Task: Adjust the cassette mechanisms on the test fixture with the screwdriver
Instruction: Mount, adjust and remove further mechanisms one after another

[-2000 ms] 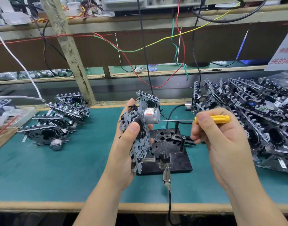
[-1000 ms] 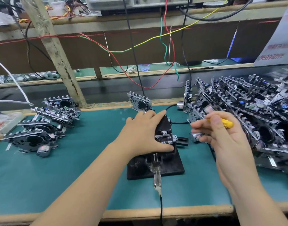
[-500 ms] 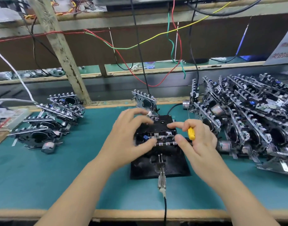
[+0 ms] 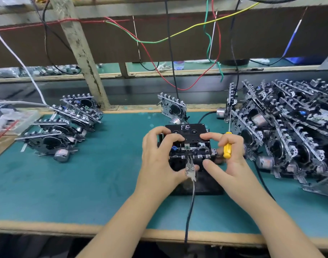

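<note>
Screwdriver [image 4: 227, 150]: glossy yellow plastic handle, thin bare metal shaft. Cassette mechanisms [image 4: 289, 131] are shiny stamped metal; black cassette [image 4: 187, 131] smooth matt plastic. Bench mat [image 4: 85, 183] matt green, raw wood edge.

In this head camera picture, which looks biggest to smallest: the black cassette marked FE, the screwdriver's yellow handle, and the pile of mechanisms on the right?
1. Pile of mechanisms, by far.
2. Black cassette.
3. Yellow handle, partly hidden in the right hand.

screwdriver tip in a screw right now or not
Not in a screw. The right hand grips the yellow screwdriver upright, its shaft pointing up and away from the cassette mechanism.
</note>
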`<state>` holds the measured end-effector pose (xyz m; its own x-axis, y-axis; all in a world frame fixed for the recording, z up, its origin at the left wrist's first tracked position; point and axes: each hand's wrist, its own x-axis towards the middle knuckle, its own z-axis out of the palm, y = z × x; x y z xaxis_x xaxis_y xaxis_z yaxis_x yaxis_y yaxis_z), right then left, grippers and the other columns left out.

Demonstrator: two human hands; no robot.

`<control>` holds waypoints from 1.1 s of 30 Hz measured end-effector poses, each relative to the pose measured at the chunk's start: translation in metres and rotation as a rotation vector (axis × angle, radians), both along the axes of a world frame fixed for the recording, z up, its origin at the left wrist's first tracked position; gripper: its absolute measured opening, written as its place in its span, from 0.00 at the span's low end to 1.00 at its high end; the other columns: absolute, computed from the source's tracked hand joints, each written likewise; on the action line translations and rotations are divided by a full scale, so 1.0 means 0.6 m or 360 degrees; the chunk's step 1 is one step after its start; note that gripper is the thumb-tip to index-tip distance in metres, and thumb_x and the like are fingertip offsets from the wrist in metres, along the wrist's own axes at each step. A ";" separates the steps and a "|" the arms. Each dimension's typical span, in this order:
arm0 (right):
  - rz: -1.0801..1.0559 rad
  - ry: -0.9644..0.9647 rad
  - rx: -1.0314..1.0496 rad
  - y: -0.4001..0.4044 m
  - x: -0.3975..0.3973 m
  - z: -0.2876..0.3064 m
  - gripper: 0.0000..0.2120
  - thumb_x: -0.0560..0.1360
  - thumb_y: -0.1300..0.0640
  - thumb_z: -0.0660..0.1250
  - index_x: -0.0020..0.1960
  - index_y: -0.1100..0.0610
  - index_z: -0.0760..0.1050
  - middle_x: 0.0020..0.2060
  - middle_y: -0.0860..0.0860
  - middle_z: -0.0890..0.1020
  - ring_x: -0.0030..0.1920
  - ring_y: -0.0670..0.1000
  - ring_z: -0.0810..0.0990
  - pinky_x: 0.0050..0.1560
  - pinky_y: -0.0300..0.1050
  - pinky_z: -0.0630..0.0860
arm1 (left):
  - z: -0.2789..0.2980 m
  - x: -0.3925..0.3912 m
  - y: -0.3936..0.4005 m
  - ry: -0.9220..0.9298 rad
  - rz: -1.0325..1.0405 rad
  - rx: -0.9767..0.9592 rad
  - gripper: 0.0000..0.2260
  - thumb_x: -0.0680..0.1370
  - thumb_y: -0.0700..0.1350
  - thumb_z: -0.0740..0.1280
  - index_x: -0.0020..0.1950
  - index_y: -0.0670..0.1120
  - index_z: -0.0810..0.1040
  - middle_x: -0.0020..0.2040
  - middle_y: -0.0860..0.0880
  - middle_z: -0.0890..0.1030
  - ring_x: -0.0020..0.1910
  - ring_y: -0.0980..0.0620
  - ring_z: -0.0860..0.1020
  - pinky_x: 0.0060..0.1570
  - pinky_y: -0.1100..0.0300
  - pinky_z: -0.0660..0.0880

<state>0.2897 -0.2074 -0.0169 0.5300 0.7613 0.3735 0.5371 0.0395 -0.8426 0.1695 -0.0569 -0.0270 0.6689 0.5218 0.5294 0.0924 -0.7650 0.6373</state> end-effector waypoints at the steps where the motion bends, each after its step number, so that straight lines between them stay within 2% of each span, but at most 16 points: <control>1: -0.0006 -0.0011 -0.0008 0.000 0.002 0.000 0.21 0.78 0.62 0.65 0.54 0.42 0.57 0.67 0.39 0.74 0.56 0.34 0.71 0.58 0.28 0.65 | -0.005 0.003 0.000 -0.0026 -0.0023 -0.0103 0.28 0.64 0.53 0.83 0.58 0.62 0.74 0.72 0.60 0.61 0.73 0.57 0.63 0.66 0.65 0.66; 3: -0.0004 -0.0016 -0.0026 -0.003 0.005 0.001 0.24 0.77 0.67 0.66 0.54 0.42 0.58 0.67 0.38 0.74 0.55 0.34 0.71 0.57 0.27 0.65 | -0.014 0.005 0.001 -0.0025 -0.0085 -0.0264 0.29 0.64 0.51 0.83 0.57 0.66 0.72 0.78 0.64 0.56 0.74 0.65 0.61 0.62 0.77 0.62; 5: -0.0009 0.0000 -0.0038 -0.004 0.005 0.002 0.26 0.76 0.69 0.66 0.54 0.42 0.58 0.67 0.38 0.74 0.56 0.34 0.71 0.58 0.30 0.67 | -0.019 0.006 0.002 -0.0026 -0.0117 -0.0285 0.29 0.64 0.50 0.83 0.56 0.69 0.72 0.80 0.65 0.54 0.72 0.72 0.61 0.59 0.81 0.61; 8: -0.0070 0.0013 -0.0034 -0.003 0.002 -0.006 0.26 0.76 0.70 0.67 0.55 0.43 0.58 0.68 0.38 0.74 0.61 0.37 0.72 0.62 0.30 0.66 | -0.025 0.004 0.001 -0.0082 -0.0122 -0.0292 0.30 0.63 0.49 0.84 0.56 0.70 0.73 0.79 0.66 0.55 0.74 0.68 0.62 0.62 0.76 0.63; 11: -0.0132 -0.0049 -0.0025 0.001 0.006 -0.017 0.26 0.76 0.68 0.69 0.56 0.42 0.60 0.68 0.37 0.74 0.67 0.39 0.72 0.60 0.27 0.68 | -0.033 0.002 0.002 -0.0142 -0.0139 -0.0306 0.29 0.62 0.53 0.82 0.58 0.68 0.74 0.79 0.68 0.54 0.75 0.65 0.63 0.63 0.68 0.65; 13: -0.0122 -0.0089 -0.0017 0.005 0.011 -0.019 0.27 0.76 0.67 0.70 0.56 0.40 0.61 0.68 0.37 0.74 0.65 0.36 0.74 0.55 0.28 0.72 | -0.035 0.005 0.004 -0.0176 -0.0156 -0.0319 0.29 0.62 0.56 0.80 0.60 0.66 0.74 0.79 0.69 0.53 0.76 0.65 0.61 0.62 0.69 0.66; 15: -0.0129 -0.0104 -0.0025 0.009 0.015 -0.018 0.29 0.75 0.66 0.71 0.55 0.36 0.61 0.67 0.38 0.74 0.63 0.35 0.75 0.53 0.28 0.74 | -0.029 0.007 0.004 -0.0174 -0.0165 -0.0337 0.29 0.62 0.58 0.79 0.61 0.67 0.74 0.79 0.70 0.51 0.76 0.67 0.60 0.60 0.76 0.65; 19: -0.0146 -0.0112 -0.0017 0.012 0.014 -0.022 0.31 0.75 0.65 0.71 0.55 0.31 0.61 0.67 0.39 0.74 0.68 0.36 0.71 0.57 0.29 0.69 | -0.022 0.006 0.001 -0.0128 -0.0156 -0.0380 0.30 0.61 0.57 0.80 0.59 0.69 0.73 0.79 0.70 0.53 0.75 0.67 0.62 0.59 0.79 0.63; 22: -0.0174 -0.0106 0.0012 0.012 0.008 -0.025 0.32 0.76 0.64 0.71 0.56 0.28 0.61 0.65 0.41 0.74 0.66 0.38 0.72 0.58 0.32 0.69 | -0.020 0.006 -0.001 -0.0128 -0.0133 -0.0406 0.30 0.60 0.57 0.79 0.58 0.70 0.73 0.78 0.69 0.55 0.75 0.65 0.63 0.60 0.78 0.62; 26: -0.0203 -0.0094 0.0035 0.013 0.005 -0.025 0.32 0.75 0.64 0.71 0.57 0.28 0.62 0.63 0.47 0.75 0.64 0.42 0.74 0.61 0.43 0.71 | -0.021 0.006 -0.002 -0.0125 -0.0111 -0.0424 0.31 0.60 0.57 0.79 0.59 0.71 0.72 0.77 0.71 0.55 0.73 0.61 0.67 0.67 0.64 0.68; 29: -0.0216 -0.0095 0.0046 0.014 0.004 -0.020 0.34 0.75 0.65 0.71 0.55 0.27 0.62 0.62 0.48 0.76 0.65 0.42 0.74 0.61 0.38 0.69 | -0.017 0.005 -0.002 -0.0131 -0.0122 -0.0431 0.31 0.61 0.53 0.81 0.58 0.71 0.73 0.78 0.69 0.56 0.73 0.62 0.67 0.67 0.65 0.67; 33: -0.0213 -0.0126 0.0035 0.010 0.005 -0.016 0.37 0.74 0.67 0.71 0.54 0.25 0.60 0.63 0.48 0.76 0.66 0.40 0.73 0.63 0.27 0.65 | -0.014 0.006 -0.005 -0.0132 -0.0095 -0.0436 0.30 0.58 0.58 0.79 0.57 0.70 0.73 0.78 0.67 0.57 0.74 0.64 0.65 0.70 0.61 0.67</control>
